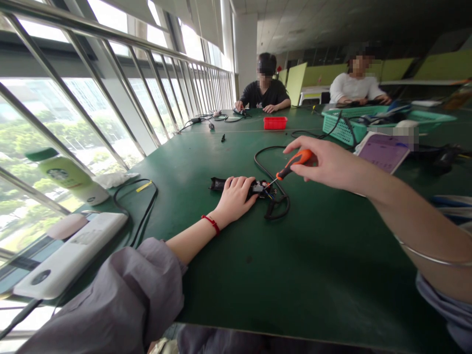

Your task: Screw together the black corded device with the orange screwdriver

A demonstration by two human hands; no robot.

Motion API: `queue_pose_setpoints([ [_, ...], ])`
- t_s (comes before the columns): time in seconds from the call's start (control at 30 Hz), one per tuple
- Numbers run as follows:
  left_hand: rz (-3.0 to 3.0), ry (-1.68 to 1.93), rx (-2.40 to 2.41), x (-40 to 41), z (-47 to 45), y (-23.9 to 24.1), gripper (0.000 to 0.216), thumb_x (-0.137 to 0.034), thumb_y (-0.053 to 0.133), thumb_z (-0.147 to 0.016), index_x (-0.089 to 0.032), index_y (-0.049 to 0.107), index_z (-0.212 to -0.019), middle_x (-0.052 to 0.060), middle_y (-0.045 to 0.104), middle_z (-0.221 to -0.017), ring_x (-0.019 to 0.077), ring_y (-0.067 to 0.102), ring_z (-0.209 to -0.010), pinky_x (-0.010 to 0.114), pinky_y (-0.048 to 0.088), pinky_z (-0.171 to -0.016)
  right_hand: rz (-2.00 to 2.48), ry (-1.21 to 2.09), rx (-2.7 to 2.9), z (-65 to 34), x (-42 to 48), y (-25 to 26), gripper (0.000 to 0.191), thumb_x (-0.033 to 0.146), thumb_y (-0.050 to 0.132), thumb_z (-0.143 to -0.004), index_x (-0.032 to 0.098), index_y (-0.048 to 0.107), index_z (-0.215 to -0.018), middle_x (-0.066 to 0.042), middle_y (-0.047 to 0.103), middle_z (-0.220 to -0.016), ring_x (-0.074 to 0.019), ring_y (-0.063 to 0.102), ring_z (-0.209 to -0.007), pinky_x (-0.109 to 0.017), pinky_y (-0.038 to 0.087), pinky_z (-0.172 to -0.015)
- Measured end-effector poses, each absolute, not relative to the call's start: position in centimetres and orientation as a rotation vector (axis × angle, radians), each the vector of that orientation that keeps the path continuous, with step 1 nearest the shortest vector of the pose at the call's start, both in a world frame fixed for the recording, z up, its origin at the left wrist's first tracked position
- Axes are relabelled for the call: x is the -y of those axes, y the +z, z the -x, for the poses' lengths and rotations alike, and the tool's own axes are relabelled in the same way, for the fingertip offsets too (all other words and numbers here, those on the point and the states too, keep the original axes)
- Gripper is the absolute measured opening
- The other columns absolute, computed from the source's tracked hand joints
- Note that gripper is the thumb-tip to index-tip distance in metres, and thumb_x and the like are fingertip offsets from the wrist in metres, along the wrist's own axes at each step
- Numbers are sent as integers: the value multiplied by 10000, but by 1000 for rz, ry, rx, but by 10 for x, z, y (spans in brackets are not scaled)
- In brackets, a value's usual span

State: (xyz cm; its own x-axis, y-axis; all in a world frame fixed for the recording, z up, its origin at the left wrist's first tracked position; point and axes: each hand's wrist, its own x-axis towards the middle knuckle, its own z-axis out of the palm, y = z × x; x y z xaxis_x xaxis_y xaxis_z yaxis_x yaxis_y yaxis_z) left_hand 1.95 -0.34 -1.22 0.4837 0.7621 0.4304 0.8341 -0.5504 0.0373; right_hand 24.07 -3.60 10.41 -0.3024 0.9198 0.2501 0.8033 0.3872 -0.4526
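Observation:
My left hand (238,195) is closed over a black, long-bodied electrical device (218,184), holding it against the green table. The device's right end lies open, with small parts and coloured wires (271,194) showing. A black cable (257,156) runs from that end and loops on the table. Between the fingers of my right hand (319,160) is an orange and black screwdriver (295,163), tilted down to the left. Its tip reaches the exposed parts beside my left thumb. Exactly which part it touches is too small to tell.
Left on the green table (228,275) are a bottle (70,177), a white power bank (73,255) and a cable (157,191). A red tray (275,123), teal baskets (334,128) and a purple-screened phone (383,151) lie farther off. Two people (263,91) sit at the far side.

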Motion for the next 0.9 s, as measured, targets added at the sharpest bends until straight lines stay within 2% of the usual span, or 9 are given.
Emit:
queue_pose_setpoints([
  [0.07, 2555, -608, 1387, 4, -20, -12, 399, -367, 428, -892, -177, 450, -1243, 94, 548, -1164, 237, 472, -1112, 416, 269, -1044, 1443, 303, 2162, -240, 36, 104, 337, 356, 593, -742, 223, 576, -1051, 3, 628, -721, -137, 551, -579, -255, 404, -565],
  [0.13, 2559, -608, 1389, 4, -20, -11, 403, -364, 429, -891, -170, 450, -1244, 98, 549, -1166, 240, 471, -1114, 421, 271, -1045, 1501, 271, 2149, -239, 38, 104, 301, 461, 529, -789, 216, 619, -940, 16, 570, -581, -130, 501, -492, -266, 379, -528],
  [0.2, 2562, -611, 1391, 4, -20, -11, 403, -363, 429, -890, -167, 453, -1241, 102, 549, -1165, 242, 471, -1114, 425, 273, -1044, 1535, 281, 2163, -238, 40, 105, 373, 523, 435, -834, 218, 645, -876, 29, 489, -476, -125, 452, -427, -271, 355, -499],
  [0.27, 2562, -617, 1392, 4, -20, -11, 398, -360, 431, -886, -172, 456, -1236, 102, 549, -1164, 245, 470, -1115, 430, 275, -1042, 1495, 294, 2185, -238, 42, 106, 330, 466, 457, -833, 223, 645, -952, 20, 532, -531, -130, 483, -468, -266, 366, -514],
  [0.37, 2563, -616, 1390, 4, -20, -12, 393, -361, 430, -886, -181, 455, -1234, 97, 550, -1156, 244, 470, -1113, 428, 277, -1038, 1434, 236, 2180, -237, 41, 106, 335, 370, 562, -764, 230, 613, -1064, -9, 633, -735, -138, 540, -591, -254, 389, -560],
  [0.53, 2554, -601, 1377, 3, -19, -13, 403, -365, 427, -889, -171, 450, -1241, 99, 547, -1165, 242, 469, -1110, 418, 274, -1038, 1499, 277, 2143, -232, 44, 106, 388, 514, 442, -831, 205, 662, -911, 18, 511, -488, -122, 457, -458, -259, 360, -521],
  [0.67, 2557, -607, 1381, 4, -20, -12, 403, -359, 434, -886, -171, 450, -1242, 100, 549, -1156, 243, 472, -1108, 424, 278, -1037, 1400, 241, 2117, -229, 46, 103, 337, 368, 581, -746, 216, 596, -1046, 8, 610, -683, -127, 517, -563, -246, 379, -559],
  [0.83, 2560, -609, 1391, 4, -20, -11, 396, -349, 435, -882, -178, 450, -1239, 101, 552, -1150, 249, 476, -1106, 436, 286, -1032, 1432, 169, 2103, -227, 43, 98, 287, 454, 495, -803, 214, 620, -898, -11, 601, -650, -143, 507, -566, -252, 345, -532],
  [0.9, 2557, -612, 1387, 4, -20, -11, 397, -352, 434, -881, -180, 449, -1239, 101, 550, -1155, 249, 477, -1103, 436, 284, -1033, 1438, 153, 2084, -228, 40, 97, 266, 431, 497, -797, 214, 620, -886, -15, 604, -663, -146, 515, -577, -250, 342, -530],
])
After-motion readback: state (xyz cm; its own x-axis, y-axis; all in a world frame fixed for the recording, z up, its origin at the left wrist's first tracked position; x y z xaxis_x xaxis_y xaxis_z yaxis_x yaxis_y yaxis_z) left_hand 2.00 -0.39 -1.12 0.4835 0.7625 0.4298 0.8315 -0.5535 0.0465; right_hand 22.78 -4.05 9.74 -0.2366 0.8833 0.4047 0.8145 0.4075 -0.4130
